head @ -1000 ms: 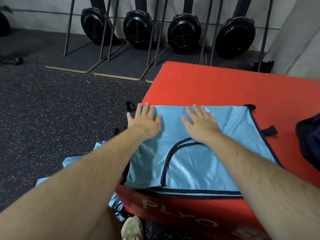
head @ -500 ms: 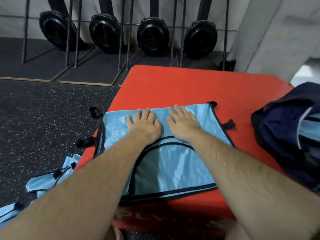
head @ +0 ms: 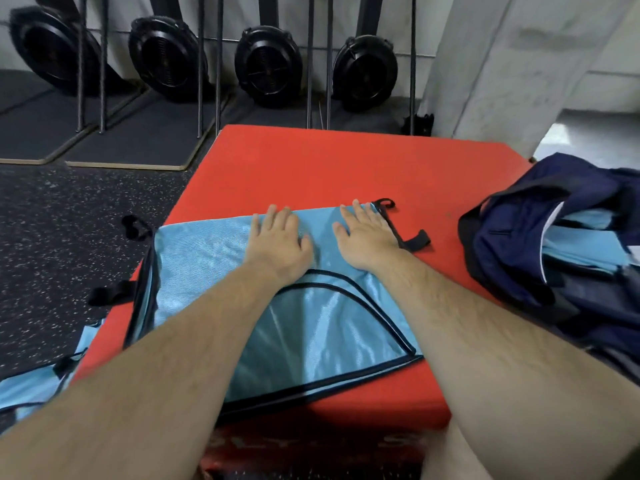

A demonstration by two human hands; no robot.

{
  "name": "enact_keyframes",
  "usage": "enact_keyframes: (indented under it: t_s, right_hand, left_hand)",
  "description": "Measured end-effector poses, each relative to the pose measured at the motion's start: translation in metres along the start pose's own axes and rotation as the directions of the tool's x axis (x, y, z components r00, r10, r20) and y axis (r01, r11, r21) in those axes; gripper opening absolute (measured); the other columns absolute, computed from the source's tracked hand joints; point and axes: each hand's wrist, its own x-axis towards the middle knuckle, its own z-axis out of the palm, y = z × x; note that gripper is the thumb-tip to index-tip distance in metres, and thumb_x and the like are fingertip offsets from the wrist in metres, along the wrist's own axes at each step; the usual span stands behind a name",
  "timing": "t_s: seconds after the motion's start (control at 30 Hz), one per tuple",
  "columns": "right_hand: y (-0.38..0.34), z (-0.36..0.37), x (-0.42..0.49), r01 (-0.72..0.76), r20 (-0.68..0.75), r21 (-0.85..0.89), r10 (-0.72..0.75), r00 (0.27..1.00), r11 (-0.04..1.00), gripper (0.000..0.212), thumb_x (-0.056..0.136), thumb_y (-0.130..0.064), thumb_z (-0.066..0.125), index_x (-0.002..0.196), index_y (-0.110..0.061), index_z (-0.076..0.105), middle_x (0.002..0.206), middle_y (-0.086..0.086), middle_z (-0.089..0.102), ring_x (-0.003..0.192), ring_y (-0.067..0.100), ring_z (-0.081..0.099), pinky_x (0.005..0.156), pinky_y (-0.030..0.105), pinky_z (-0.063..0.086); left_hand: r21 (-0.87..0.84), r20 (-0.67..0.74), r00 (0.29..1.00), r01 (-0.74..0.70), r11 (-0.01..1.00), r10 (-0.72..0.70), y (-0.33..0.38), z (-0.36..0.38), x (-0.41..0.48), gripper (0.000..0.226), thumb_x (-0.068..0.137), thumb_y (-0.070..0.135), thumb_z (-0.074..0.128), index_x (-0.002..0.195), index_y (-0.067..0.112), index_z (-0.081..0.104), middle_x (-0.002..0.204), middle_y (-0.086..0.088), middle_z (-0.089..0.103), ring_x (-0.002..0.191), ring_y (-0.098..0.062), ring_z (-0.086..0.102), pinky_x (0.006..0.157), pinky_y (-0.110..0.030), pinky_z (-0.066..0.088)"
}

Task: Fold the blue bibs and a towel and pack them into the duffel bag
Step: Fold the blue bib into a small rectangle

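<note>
Bibs are the business here, and one light-blue mesh bib with dark navy piping [head: 304,327] lies spread on the red padded plyo box [head: 311,171], directly under both palms. In the head view, the only view given, the left hand [head: 277,244] presses flat near the bib's far edge, fingers straight and close together, nothing gripped; the right hand [head: 365,239] lies flat just beside it toward the far right corner, fingers straight and slightly fanned, likewise holding nothing. Just past the right fingertips a black strap loop [head: 384,204] sticks out from the corner, and a second black tab [head: 415,240] pokes out beside the wrist. Well to the right of the right hand sits the navy-blue fabric duffel bag [head: 519,244], its mouth open, with light-blue cloth [head: 585,244] already inside (folded bibs by the look of it, though how many I cannot tell). Down to the left of the left forearm, more light-blue bib fabric [head: 27,389] lies on the black speckled rubber floor [head: 69,220]. By my judgement the task is midway: some packing done, this bib being smoothed for folding, the floor fabric still waiting. Counted: one bib on the box, at least one on the floor, one bag, two hands; no towel is visible.
</note>
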Motion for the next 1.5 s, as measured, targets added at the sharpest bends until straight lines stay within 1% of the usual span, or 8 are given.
enact_keyframes:
  t_s: [0.13,0.73,0.87,1.0,1.13,1.3,1.4,1.5]
  right_hand:
    - [-0.017,0.005,-0.007,0.096,-0.054,-0.053,-0.099,0.994,0.994,0.056,0.108,-0.033,0.017,0.161,-0.018,0.009,0.168,0.002,-0.002,0.154,0.022,-0.010,0.125,0.040,-0.007]
    - [-0.159,0.034,-0.039,0.275,0.057,0.049,-0.278,0.959,0.960,0.055,0.108,-0.032,0.015,0.161,-0.016,0.010,0.168,-0.002,-0.001,0.154,0.018,-0.006,0.125,0.037,-0.004]
    - [-0.187,0.037,-0.063,0.361,0.127,0.014,-0.360,0.924,0.932,0.061,0.105,-0.028,0.024,0.161,-0.015,0.004,0.168,-0.001,-0.005,0.154,0.019,-0.007,0.125,0.037,-0.005]
    - [-0.204,0.042,-0.112,0.434,0.166,0.016,-0.430,0.887,0.901,0.063,0.107,-0.039,0.020,0.160,-0.013,-0.002,0.168,0.002,-0.008,0.154,0.019,-0.011,0.125,0.037,-0.006]
    - [-0.207,0.044,-0.158,0.536,0.181,-0.036,-0.522,0.834,0.844,0.064,0.106,-0.034,0.024,0.160,-0.010,0.000,0.168,0.004,-0.009,0.154,0.021,-0.011,0.125,0.037,-0.005]
    - [-0.204,0.040,-0.191,0.571,0.218,-0.022,-0.553,0.804,0.821,0.066,0.105,-0.043,0.016,0.160,-0.011,-0.002,0.167,0.007,-0.015,0.153,0.022,-0.015,0.125,0.038,-0.005]
    - [-0.209,0.038,-0.198,0.562,0.125,-0.050,-0.553,0.824,0.826,0.084,0.092,-0.056,0.001,0.158,-0.007,0.021,0.165,0.015,0.013,0.152,0.032,0.011,0.124,0.042,0.014]
    - [-0.216,0.028,-0.207,0.576,0.092,-0.063,-0.570,0.817,0.815,0.081,0.093,-0.066,0.026,0.150,-0.010,0.034,0.140,0.009,0.043,0.130,0.029,0.039,0.108,0.042,0.036]
  left_hand:
    - [-0.127,0.031,0.990,-0.131,0.983,0.136,0.030,0.005,0.006,0.056,0.105,0.032,0.021,0.158,0.017,0.014,0.167,0.002,0.006,0.153,-0.015,0.000,0.124,-0.039,-0.002]
    - [-0.031,0.169,0.979,0.118,0.992,-0.112,-0.104,-0.031,-0.037,0.058,0.106,0.032,0.021,0.159,0.013,0.009,0.167,-0.001,-0.002,0.153,-0.021,-0.004,0.123,-0.042,-0.002]
    - [-0.004,0.115,0.992,0.055,0.998,-0.054,-0.136,-0.044,-0.048,0.054,0.104,0.023,0.030,0.154,0.004,0.023,0.165,-0.011,0.013,0.152,-0.025,0.006,0.123,-0.039,0.005]
    - [0.001,0.040,0.999,0.013,1.000,-0.013,-0.156,-0.052,-0.056,0.047,0.099,0.016,0.043,0.142,-0.003,0.038,0.156,-0.017,0.030,0.148,-0.031,0.019,0.121,-0.037,0.011]
    - [-0.025,0.142,0.989,0.048,0.999,-0.044,-0.164,-0.049,-0.065,0.052,0.106,0.023,0.032,0.151,-0.003,0.024,0.163,-0.016,0.014,0.152,-0.026,0.003,0.122,-0.031,-0.004]
    - [-0.011,0.180,0.977,0.119,0.993,-0.115,-0.161,-0.046,-0.072,0.062,0.107,0.041,0.019,0.159,0.011,0.004,0.166,0.000,-0.007,0.152,-0.015,-0.013,0.124,-0.040,-0.004]
    - [-0.029,0.158,0.983,0.098,0.995,-0.093,-0.162,-0.045,-0.071,0.062,0.107,0.041,0.023,0.158,0.009,0.010,0.167,-0.002,-0.001,0.152,-0.017,-0.008,0.124,-0.039,-0.003]
    - [-0.070,0.016,0.997,0.078,0.994,-0.077,-0.162,-0.055,-0.069,0.048,0.103,0.031,0.042,0.142,0.003,0.040,0.153,-0.013,0.030,0.143,-0.030,0.020,0.119,-0.042,0.020]
